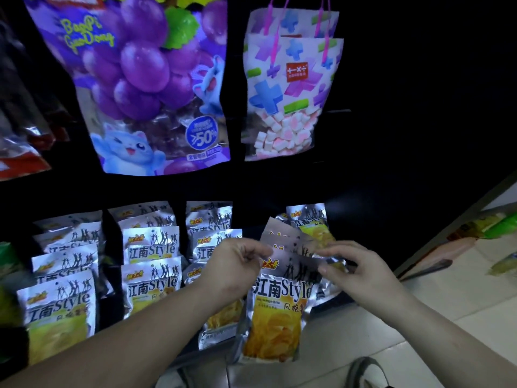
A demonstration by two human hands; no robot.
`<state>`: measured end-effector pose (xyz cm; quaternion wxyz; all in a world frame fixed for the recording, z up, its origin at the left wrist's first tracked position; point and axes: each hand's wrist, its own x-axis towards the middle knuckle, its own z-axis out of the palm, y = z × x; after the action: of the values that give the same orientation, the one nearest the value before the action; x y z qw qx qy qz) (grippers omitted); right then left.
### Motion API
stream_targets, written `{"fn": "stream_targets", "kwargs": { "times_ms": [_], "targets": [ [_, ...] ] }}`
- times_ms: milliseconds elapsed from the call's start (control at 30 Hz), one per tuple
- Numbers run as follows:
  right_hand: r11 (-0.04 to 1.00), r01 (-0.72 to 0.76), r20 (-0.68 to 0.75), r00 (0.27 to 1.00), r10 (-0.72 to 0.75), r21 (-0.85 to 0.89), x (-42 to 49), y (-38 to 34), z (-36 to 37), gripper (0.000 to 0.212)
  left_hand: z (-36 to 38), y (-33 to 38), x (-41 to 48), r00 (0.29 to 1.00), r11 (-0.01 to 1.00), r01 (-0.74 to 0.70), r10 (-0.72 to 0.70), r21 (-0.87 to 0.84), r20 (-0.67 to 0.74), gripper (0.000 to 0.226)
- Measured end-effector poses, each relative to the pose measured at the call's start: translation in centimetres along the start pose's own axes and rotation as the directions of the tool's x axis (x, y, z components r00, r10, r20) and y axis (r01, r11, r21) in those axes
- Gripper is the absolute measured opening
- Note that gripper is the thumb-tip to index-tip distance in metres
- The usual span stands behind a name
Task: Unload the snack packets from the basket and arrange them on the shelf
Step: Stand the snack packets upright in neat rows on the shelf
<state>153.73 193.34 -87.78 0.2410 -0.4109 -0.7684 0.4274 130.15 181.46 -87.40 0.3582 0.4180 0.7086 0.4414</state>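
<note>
Several silver-and-yellow snack packets (pixel 277 309) fan out low in the middle of the view, held up by their top edges. My left hand (pixel 237 264) pinches the fan's left top corner. My right hand (pixel 361 270) grips the right top edge. More of the same packets hang in rows (pixel 151 264) on the dark rack (pixel 377 163) to the left and behind the held ones. A grey basket handle (pixel 363 371) shows at the bottom edge; the basket itself is out of view.
A big purple grape-candy bag (pixel 140 79) and a marshmallow bag (pixel 285 88) with pink cords hang above. Red and silver packs (pixel 19 141) hang at far left. A neighbouring shelf with green and pink goods (pixel 481 233) stands right, above a pale tiled floor (pixel 419 331).
</note>
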Motion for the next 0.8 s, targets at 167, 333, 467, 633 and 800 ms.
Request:
{"fn": "stream_targets", "kwargs": {
  "times_ms": [167,333,467,633,800],
  "targets": [
    [0.966,-0.232,0.001,0.972,0.234,-0.112,1.1,2.9,0.6,0.022,-1.3,-1.5,0.9,0.995,0.998,0.067,-0.065,0.018,-0.078,0.027],
    [0.89,-0.368,0.047,0.918,0.394,-0.269,5.2,7.8,0.5,0.011,-1.9,-3.5,1.8,0.981,0.989,0.14,-0.133,0.042,-0.142,0.03],
    [0.834,-0.427,-0.013,0.892,0.451,-0.35,8.1,11.9,1.8,0.009,-1.3,-4.4,2.8,0.964,0.976,0.205,-0.188,0.07,-0.188,0.036],
    [0.857,-0.467,-0.193,0.882,0.431,-0.219,11.5,15.3,3.6,0.046,-0.4,-4.4,4.2,0.952,0.976,0.218,-0.21,0.009,-0.221,0.03],
    [0.827,-0.423,-0.089,0.902,0.422,-0.371,13.7,16.9,5.0,0.084,0.9,-4.1,5.2,0.954,0.977,0.203,-0.211,-0.059,-0.214,0.027]
  ]
}}
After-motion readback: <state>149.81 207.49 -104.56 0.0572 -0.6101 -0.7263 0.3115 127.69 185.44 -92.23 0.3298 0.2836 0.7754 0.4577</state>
